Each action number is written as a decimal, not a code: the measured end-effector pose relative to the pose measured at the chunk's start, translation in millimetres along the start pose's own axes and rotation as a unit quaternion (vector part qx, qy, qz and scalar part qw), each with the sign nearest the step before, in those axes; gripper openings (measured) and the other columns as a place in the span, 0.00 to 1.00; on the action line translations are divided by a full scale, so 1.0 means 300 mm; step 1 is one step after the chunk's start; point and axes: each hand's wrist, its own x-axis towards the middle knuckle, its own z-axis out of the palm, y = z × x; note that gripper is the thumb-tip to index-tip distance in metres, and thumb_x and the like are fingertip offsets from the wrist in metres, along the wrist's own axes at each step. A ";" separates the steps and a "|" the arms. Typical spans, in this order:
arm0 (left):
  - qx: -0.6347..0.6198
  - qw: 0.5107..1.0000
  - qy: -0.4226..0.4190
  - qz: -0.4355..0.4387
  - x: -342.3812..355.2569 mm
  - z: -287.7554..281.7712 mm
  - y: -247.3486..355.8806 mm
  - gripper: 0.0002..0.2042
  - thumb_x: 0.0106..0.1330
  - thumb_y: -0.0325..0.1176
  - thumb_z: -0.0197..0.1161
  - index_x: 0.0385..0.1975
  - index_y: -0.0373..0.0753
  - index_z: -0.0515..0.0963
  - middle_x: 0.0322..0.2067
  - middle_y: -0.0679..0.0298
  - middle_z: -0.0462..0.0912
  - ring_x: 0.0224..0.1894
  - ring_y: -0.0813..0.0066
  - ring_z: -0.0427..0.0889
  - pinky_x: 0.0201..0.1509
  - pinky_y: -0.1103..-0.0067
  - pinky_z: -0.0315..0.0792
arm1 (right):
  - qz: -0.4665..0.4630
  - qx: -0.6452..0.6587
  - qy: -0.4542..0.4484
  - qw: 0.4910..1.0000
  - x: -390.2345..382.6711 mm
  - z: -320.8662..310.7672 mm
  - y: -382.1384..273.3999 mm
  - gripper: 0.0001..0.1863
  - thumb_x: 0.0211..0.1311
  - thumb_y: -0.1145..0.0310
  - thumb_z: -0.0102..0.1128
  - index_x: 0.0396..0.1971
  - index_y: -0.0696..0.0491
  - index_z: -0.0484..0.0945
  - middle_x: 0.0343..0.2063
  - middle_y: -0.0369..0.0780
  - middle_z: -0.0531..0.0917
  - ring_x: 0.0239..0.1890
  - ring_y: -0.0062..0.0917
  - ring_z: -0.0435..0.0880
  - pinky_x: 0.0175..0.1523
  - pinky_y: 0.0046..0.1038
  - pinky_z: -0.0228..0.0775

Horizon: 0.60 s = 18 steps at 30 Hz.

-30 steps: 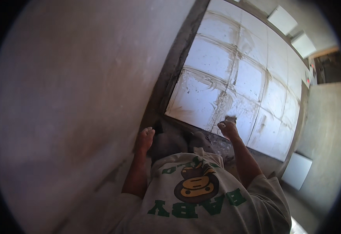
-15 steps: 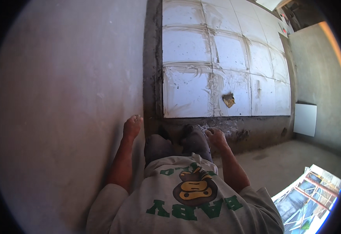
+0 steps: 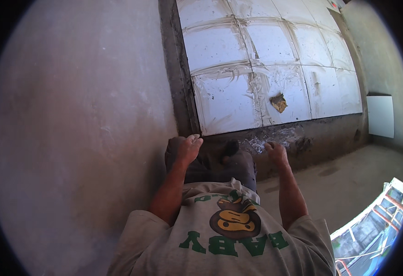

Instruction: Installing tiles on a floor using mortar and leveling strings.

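Note:
My left hand (image 3: pixel 190 148) is over my left knee, close to the near left corner of the tiled floor (image 3: pixel 227 103). Its fingers are curled together, and nothing shows in them. Out beyond my right leg hangs my right hand (image 3: pixel 277 152), fingers bent in a loose fist with no object visible. It is above the dark strip of rough floor (image 3: pixel 323 131) along the tiles' near edge. White scraps (image 3: pixel 261 143) lie on that strip, just ahead of the right hand. A crumpled yellow-brown piece (image 3: pixel 279 103) with grey on it rests on a smeared white tile.
A bare grey wall (image 3: pixel 86 106) rises close on my left. At the right, a loose white tile (image 3: pixel 380 116) leans against the far wall. Beside me on the right is a concrete floor (image 3: pixel 339 184), with a bright opening (image 3: pixel 372 230) at the lower right.
My view has turned, so the tiles now slant. The left hand has come away from the wall to over my knee, and the right hand has moved outward from my right leg.

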 end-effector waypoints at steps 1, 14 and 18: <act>-0.007 1.000 -0.009 0.001 0.004 0.007 0.001 0.23 0.63 0.45 0.55 0.48 0.31 0.76 0.47 0.48 0.80 0.52 0.54 0.78 0.57 0.70 0.70 | -0.002 0.005 0.027 1.000 0.013 -0.007 0.022 0.18 0.59 0.56 0.57 0.40 0.55 0.82 0.37 0.49 0.83 0.44 0.43 0.82 0.49 0.38 0.71; -0.070 0.996 0.046 -0.037 0.490 0.107 -0.160 0.21 0.63 0.43 0.58 0.48 0.33 0.77 0.46 0.52 0.82 0.50 0.60 0.80 0.54 0.72 0.71 | 0.030 0.011 -0.009 0.999 0.215 0.184 -0.084 0.17 0.60 0.59 0.58 0.41 0.57 0.81 0.37 0.49 0.84 0.44 0.39 0.83 0.48 0.35 0.71; -0.091 0.990 0.061 -0.084 0.860 0.218 -0.381 0.20 0.63 0.45 0.57 0.45 0.35 0.79 0.41 0.53 0.84 0.46 0.56 0.81 0.52 0.71 0.72 | -0.012 0.036 -0.023 0.999 0.430 0.433 -0.111 0.18 0.60 0.59 0.58 0.43 0.58 0.80 0.39 0.50 0.83 0.46 0.42 0.81 0.50 0.36 0.71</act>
